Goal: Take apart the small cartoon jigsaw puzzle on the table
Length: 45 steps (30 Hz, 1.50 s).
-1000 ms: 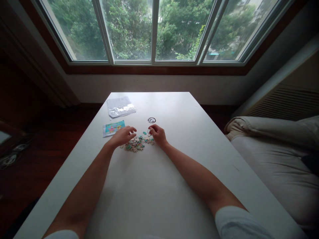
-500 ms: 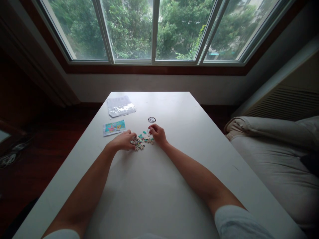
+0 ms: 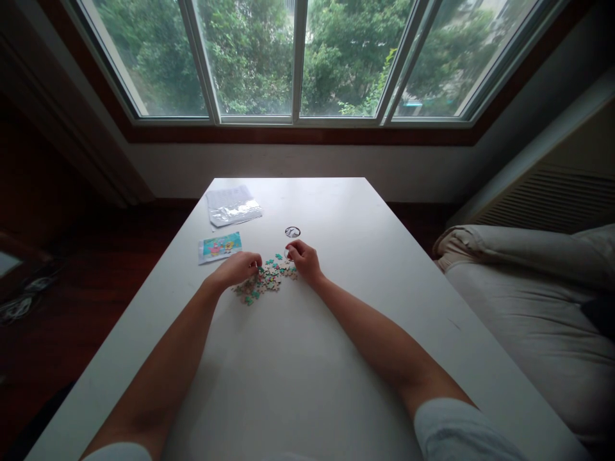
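Note:
A small pile of loose jigsaw pieces (image 3: 263, 282), teal and beige, lies on the white table (image 3: 298, 371). My left hand (image 3: 234, 269) rests at the pile's left edge with its fingers curled down onto the pieces. Whether it grips one is hidden. At the pile's far right edge my right hand (image 3: 304, 259) has its fingertips pinched together on something small that looks like a puzzle piece. Both forearms stretch out over the table toward the pile.
A colourful picture card (image 3: 220, 246) lies left of the pile, and a clear plastic bag (image 3: 233, 206) lies beyond it. A small round disc (image 3: 292, 232) sits just past my right hand. A cushioned seat (image 3: 523, 301) flanks the table's right side, and windows (image 3: 298, 57) fill the far wall.
My left hand dropped onto the pile, then curled and drew back slightly, spreading pieces toward the near left. My right hand has stayed where it was.

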Available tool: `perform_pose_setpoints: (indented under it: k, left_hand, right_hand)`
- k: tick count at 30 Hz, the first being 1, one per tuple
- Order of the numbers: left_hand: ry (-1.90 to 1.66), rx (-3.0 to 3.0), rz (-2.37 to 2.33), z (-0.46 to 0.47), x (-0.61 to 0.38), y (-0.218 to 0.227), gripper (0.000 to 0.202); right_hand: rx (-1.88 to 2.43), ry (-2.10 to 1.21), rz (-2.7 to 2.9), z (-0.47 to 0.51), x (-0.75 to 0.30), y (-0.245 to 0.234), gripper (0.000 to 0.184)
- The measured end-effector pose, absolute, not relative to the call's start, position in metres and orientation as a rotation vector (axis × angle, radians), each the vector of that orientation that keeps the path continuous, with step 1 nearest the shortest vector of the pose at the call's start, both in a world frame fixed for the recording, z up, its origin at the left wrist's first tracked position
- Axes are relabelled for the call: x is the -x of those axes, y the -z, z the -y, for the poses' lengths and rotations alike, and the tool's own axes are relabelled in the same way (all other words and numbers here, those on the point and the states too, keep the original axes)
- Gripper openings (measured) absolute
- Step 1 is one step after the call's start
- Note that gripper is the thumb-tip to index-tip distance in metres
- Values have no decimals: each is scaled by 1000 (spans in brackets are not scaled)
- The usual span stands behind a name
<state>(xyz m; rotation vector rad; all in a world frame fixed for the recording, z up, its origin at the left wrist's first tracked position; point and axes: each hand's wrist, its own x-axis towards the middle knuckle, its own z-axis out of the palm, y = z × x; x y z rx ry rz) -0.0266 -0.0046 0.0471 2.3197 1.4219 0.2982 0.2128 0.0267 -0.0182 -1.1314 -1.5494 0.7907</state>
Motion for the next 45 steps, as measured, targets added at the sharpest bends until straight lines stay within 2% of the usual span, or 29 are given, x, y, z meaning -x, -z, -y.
perform_pose_setpoints:
  k: [6,19,23,27,33,41,45]
  left_hand:
    - [-395,-2248,-1448,5,32,-56,26]
    - [-316,-2284,-1332,4,35,-55,28]
    - [-406,-2431,-1427,2,40,-52,31]
    - [-293,-2477,-1494,3,47,-47,32]
    - [-314,-2533,-1506,8,64,-46,36]
    - [-516,-2446,-1568,33,78,-10,46]
    - [-674,-2423,-1538,58,56,12,48]
  right_hand:
    - [1145,-795,1542,-27,-212,19,24]
    - [1140,-784,1579,-29,-214,18,23]
    - [1112,-650,1804,-29,-213,18,25]
    - [976,-587,2192,-19,-207,20,41]
    - [719,-884,2170,-3,-196,12,40]
    - [1073,-861,1744,-18,-202,13,37]
    - [958,-1023,1835,-13,-196,11,44]
